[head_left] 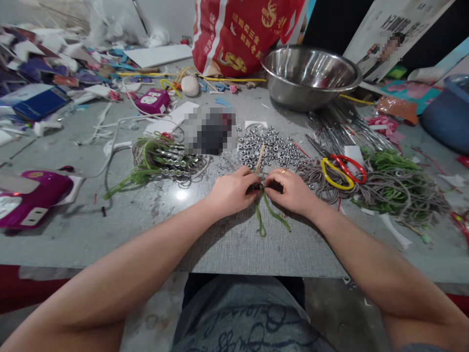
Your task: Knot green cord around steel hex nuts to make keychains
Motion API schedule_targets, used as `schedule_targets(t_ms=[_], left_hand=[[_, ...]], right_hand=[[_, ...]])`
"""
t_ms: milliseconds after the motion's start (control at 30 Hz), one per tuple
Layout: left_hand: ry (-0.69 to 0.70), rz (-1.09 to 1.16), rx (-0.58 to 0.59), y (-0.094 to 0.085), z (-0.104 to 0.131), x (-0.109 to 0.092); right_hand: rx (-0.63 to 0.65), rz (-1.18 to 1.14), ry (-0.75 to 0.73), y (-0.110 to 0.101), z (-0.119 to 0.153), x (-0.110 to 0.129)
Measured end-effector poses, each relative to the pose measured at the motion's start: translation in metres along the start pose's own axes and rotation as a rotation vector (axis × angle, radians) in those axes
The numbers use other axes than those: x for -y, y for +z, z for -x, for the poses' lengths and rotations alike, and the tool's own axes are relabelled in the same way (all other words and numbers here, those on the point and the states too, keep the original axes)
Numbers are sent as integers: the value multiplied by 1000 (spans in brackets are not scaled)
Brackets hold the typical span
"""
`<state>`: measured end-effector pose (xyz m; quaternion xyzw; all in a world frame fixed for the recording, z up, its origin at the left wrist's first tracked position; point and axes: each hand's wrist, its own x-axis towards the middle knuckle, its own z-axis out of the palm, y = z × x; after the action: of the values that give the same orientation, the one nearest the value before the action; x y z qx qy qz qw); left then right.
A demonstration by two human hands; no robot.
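Grey lettered shirt (252,313) is closest, chopped off by the frame. Left hand (236,193) and right hand (287,191) both look pinched on the green cord (274,215), which trails off on the near side of the metal ring pile (273,149). I'd keep the pinch snug and tug evenly so nothing slips. Can't make out what's between them, tbh; the dark thing (214,134) left of the pile is pixelated.

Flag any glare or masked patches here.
Head view: white glare spot on the grey textured tabletop, left of the bare left hand; head view: bright streaks in the round silver metal bowl; head view: pixelated blocks mask a dark shape beyond that hand and part of the white printed poster.
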<state>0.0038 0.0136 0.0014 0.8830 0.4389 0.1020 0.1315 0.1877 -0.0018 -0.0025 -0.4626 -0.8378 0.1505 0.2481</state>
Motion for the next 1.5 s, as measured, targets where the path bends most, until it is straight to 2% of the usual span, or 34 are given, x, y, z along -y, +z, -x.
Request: schedule_targets(t_ms=[267,500,667,800,1200,1500], left_hand=[[-7,-42,-10,2,-1,-2],[-35,-69,-38,5,-1,-4],[-18,-52,-40,3,0,-3],[-8,-34,-8,0,0,-3],[28,-29,29,-3,2,0],[59,3,63,-7,2,3]], right_hand=[[-8,44,-34,2,1,1],[-150,-38,-27,2,2,-1],[-299,10,95,-6,3,-9],[-358,50,210,-15,2,-20],[-363,398,375,-27,1,-30],[-256,574,372,-28,3,-29]])
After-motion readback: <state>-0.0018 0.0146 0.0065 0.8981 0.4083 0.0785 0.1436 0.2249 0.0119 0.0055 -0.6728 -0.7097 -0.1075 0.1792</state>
